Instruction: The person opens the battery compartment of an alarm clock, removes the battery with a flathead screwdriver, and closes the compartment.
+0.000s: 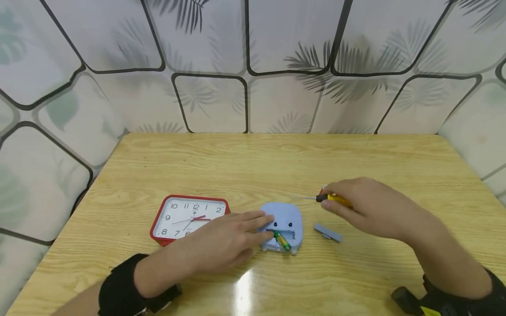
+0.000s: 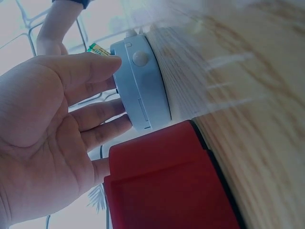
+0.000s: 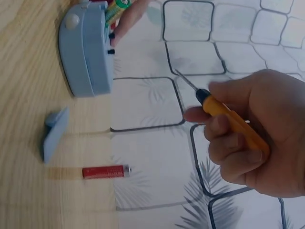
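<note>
A light-blue rounded device (image 1: 280,213) lies on the table with its battery compartment uncovered. A green battery (image 1: 282,241) sits slantwise in that compartment, one end raised. My left hand (image 1: 227,239) rests on the device's left side with its fingers extended, fingertips touching it. In my right hand (image 1: 367,208) I hold a screwdriver (image 3: 233,121) by its yellow-orange handle; the thin metal shaft points left, above the table. A red battery (image 3: 106,171) stands upright on the table, mostly hidden behind my right hand in the head view. The blue battery cover (image 1: 328,232) lies right of the device.
A red-framed clock (image 1: 189,217) with a white dial is at left, partly covered by my left hand. Its red casing (image 2: 162,181) is close beside the device. The wood-grain table (image 1: 276,162) ends at a patterned cloth wall (image 1: 213,103).
</note>
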`<state>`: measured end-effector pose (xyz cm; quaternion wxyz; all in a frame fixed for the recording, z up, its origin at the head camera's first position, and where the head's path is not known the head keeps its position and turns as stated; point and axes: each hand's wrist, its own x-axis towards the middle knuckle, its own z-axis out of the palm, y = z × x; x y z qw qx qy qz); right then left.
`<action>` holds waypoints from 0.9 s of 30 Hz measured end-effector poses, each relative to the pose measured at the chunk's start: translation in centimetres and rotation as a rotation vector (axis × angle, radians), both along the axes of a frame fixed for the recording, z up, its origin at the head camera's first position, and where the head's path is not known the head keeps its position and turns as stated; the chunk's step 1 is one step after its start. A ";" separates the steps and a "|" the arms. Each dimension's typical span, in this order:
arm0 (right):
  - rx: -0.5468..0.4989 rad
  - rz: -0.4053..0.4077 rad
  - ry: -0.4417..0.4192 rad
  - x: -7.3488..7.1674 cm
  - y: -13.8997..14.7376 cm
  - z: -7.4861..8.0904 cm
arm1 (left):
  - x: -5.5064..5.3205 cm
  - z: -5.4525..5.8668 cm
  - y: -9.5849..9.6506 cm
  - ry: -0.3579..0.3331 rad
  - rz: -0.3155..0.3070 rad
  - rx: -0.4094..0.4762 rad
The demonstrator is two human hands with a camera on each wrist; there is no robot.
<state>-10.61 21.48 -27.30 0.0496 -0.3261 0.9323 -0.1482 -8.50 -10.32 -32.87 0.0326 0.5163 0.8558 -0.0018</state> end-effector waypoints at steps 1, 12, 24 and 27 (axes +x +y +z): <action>-0.009 -0.044 0.026 -0.2 0.1 0.1 | 0.0 0.0 0.0 0.000 0.000 0.002; 0.046 -0.247 0.072 -2.9 2.2 -0.8 | -0.1 0.0 0.0 0.002 -0.008 0.001; 0.131 -0.212 -0.132 -6.2 5.2 -4.5 | 0.0 0.0 0.1 0.002 0.002 -0.005; 0.133 -0.185 -0.153 -6.5 5.6 -5.1 | 0.0 0.0 0.0 0.009 0.001 -0.008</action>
